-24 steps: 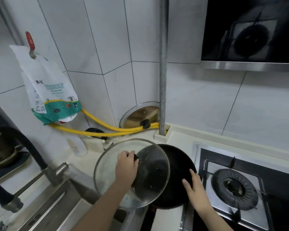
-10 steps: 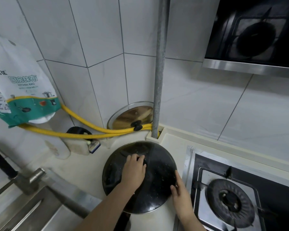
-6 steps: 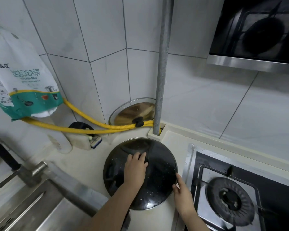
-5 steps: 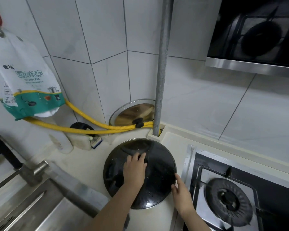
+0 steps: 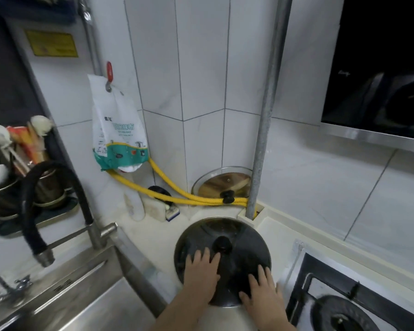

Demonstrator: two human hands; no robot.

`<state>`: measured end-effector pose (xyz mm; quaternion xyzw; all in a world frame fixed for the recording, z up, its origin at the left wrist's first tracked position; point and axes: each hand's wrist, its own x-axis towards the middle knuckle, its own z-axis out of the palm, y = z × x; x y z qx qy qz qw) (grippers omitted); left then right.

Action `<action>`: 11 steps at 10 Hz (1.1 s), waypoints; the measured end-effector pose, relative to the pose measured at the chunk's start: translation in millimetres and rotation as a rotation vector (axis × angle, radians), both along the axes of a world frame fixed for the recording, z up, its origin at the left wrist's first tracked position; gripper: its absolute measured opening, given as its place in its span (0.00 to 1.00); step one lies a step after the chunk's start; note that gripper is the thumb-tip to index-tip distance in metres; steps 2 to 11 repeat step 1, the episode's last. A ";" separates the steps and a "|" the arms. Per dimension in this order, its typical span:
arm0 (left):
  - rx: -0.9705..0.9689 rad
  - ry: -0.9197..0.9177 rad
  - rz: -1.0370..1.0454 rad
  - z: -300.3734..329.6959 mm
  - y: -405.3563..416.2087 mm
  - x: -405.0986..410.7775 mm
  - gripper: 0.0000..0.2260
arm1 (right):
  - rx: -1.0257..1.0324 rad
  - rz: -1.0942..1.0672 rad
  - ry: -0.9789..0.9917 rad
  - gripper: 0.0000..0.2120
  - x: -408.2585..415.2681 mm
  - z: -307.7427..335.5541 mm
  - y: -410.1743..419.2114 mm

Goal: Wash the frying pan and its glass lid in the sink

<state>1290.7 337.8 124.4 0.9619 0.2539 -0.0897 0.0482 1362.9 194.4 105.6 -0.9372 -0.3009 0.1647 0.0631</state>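
The glass lid (image 5: 237, 237) with a black knob (image 5: 222, 244) sits on the dark frying pan (image 5: 266, 255), on the counter between sink and stove. The pan shows only as a dark shape under the glass. My left hand (image 5: 201, 271) lies flat on the lid's near left part, fingers spread, just short of the knob. My right hand (image 5: 261, 291) rests flat on the lid's near right edge, fingers apart. Neither hand grips anything.
The steel sink (image 5: 65, 297) is at lower left, with a black hose faucet (image 5: 37, 211) over it. A gas burner (image 5: 339, 318) sits at lower right. A second lid (image 5: 222, 185), a yellow hose (image 5: 167, 197) and a vertical pipe (image 5: 268, 111) stand behind the pan.
My left hand let go of the knob and slid back onto the glass. My right hand moved from the pan's rim onto the lid. The view swung left toward the sink.
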 end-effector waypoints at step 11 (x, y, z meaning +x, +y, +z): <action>-0.004 -0.056 0.028 18.4 -12.2 -7.4 0.26 | 0.036 0.042 -0.063 0.31 -5.9 18.0 4.2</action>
